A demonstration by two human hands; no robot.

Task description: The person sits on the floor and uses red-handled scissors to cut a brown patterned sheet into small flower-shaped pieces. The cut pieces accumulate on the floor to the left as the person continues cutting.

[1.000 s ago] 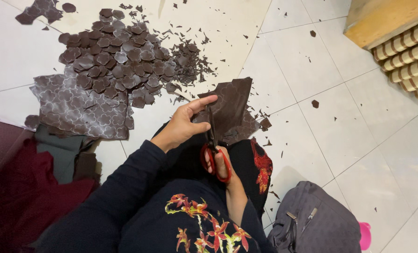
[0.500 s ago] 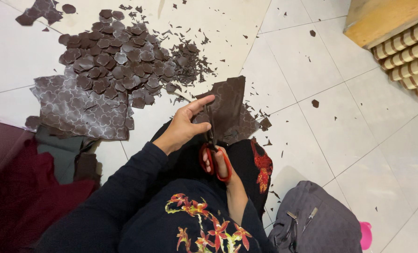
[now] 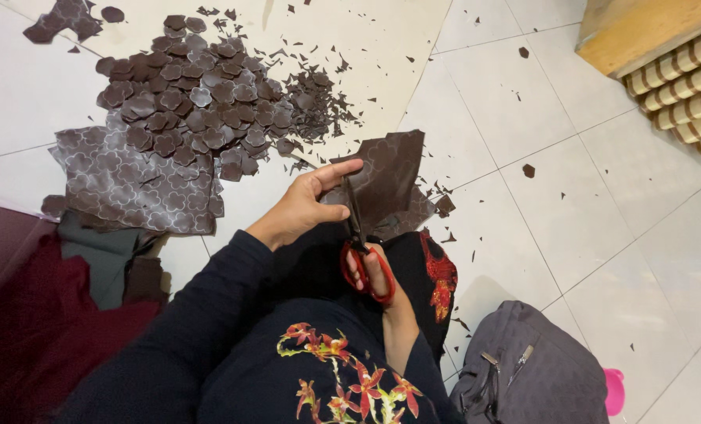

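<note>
My left hand (image 3: 303,208) grips a piece of dark brown fabric (image 3: 389,177) printed with pale flower outlines, thumb on top of its near edge. My right hand (image 3: 370,271) holds red-handled scissors (image 3: 360,251), fingers through the loops, with the blades pointing up into the fabric. Both hands work over my lap, above black clothing with red flower print.
A heap of cut brown flower shapes (image 3: 193,110) lies on the white tiled floor (image 3: 523,196), with small scraps (image 3: 315,102) beside it and a larger printed sheet (image 3: 122,184). Maroon cloth (image 3: 20,314) is at left, a grey bag (image 3: 523,373) at lower right, a wooden box (image 3: 649,27) at top right.
The hands and scissors stay in nearly the same place; the fabric piece has shifted only slightly in my left hand.
</note>
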